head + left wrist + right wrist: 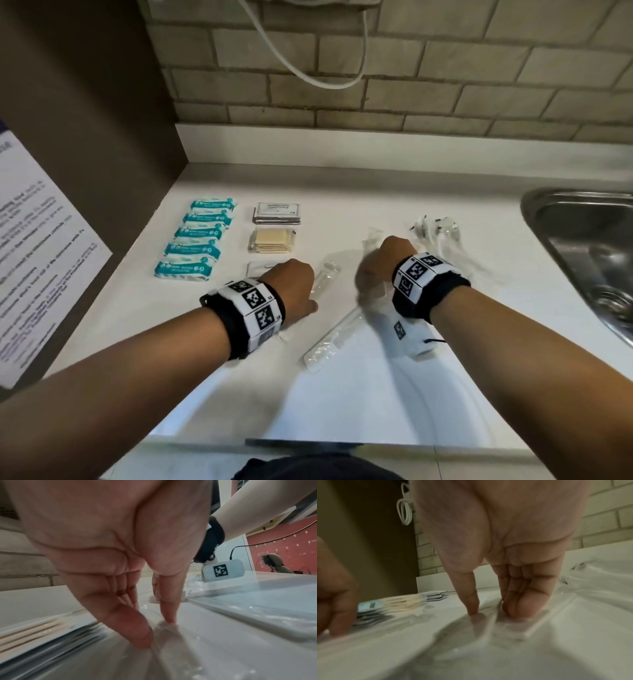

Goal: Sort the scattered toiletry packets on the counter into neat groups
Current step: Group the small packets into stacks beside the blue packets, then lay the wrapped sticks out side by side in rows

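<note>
Clear-wrapped packets lie unsorted on the table. Left hand and right hand set straight fingers astride one each, gripping nothing yet. Next, likely: pinch, then carry to the piles beyond the left fingers.

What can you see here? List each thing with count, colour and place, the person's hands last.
teal packets: five, teal and white, column at left of the counter.
sachets: one stack, silver-grey, right of that column.
flat packets: one stack, cream, in front of the sachets.
white packet: one, white, partly hidden by the left hand.
clear wrappers: several, see-through, scattered between stacks and sink.
counter: one, white.
sink: one, steel, far right.
cable: one, white, on the wall.
notice: one, white, far left.
left hand: fingertips on a clear wrapper.
right hand: blurred, fingertips on clear wrappers.
</note>
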A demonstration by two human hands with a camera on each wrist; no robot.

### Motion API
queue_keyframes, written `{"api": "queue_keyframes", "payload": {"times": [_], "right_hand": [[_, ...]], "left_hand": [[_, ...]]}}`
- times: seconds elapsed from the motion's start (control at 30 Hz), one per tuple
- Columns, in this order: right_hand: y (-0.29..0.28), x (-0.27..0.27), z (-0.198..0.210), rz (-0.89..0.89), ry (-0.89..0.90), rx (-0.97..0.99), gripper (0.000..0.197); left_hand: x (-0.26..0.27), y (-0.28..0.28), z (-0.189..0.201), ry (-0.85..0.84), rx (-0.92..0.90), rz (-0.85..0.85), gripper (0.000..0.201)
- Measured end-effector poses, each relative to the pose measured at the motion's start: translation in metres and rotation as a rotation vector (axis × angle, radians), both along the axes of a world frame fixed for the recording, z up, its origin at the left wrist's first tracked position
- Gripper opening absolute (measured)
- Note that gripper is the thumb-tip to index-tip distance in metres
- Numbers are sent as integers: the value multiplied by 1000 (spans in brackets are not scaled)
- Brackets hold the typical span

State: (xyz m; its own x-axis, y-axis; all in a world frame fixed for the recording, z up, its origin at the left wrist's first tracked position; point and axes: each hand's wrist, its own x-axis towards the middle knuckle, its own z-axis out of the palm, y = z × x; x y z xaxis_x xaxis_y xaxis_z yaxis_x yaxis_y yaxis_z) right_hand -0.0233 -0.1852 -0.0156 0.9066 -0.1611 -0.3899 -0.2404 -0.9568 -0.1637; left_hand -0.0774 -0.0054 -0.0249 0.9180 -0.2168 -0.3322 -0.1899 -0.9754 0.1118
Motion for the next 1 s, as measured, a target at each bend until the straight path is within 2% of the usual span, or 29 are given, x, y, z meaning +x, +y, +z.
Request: {"api": "queue_keyframes", "payload": {"times": [0.1, 0.23, 0.33, 0.47, 0.53, 0.63, 0.73, 0.83, 0.9, 0.97, 1.0], "right_hand": [[-6, 2, -2, -49, -37, 85, 33], [-12, 2, -5, -36, -16, 95, 42], [-13, 7, -8, -33, -9, 170, 43], [-12, 11, -8, 27, -11, 200, 37], [-10, 10, -9, 85, 4, 128, 26], [-7, 14, -8, 85, 43, 102, 31], [-10, 27, -5, 47, 83, 209, 37], [-12, 37, -6, 2, 90, 427, 26], [-12, 40, -8, 1, 97, 477, 23], [-11, 43, -9, 7, 106, 504, 20], [-11, 45, -8, 16, 98, 512, 12]], "left_hand": [[3, -5, -2, 30, -89, 84, 36], [9, -15, -7, 94, -242, 223, 35], [17, -23, -7, 116, -285, 271, 36], [30, -31, -4, 66, -327, 323, 28], [39, -34, 0, 21, -325, 339, 23], [57, -38, 7, -72, -295, 344, 32], [71, -42, 9, -127, -200, 343, 42], [81, -50, 6, -140, -95, 291, 41], [86, -54, 4, -122, -76, 282, 41], [90, -55, 4, -89, -91, 274, 35], [90, -55, 4, -76, -100, 273, 27]]}}
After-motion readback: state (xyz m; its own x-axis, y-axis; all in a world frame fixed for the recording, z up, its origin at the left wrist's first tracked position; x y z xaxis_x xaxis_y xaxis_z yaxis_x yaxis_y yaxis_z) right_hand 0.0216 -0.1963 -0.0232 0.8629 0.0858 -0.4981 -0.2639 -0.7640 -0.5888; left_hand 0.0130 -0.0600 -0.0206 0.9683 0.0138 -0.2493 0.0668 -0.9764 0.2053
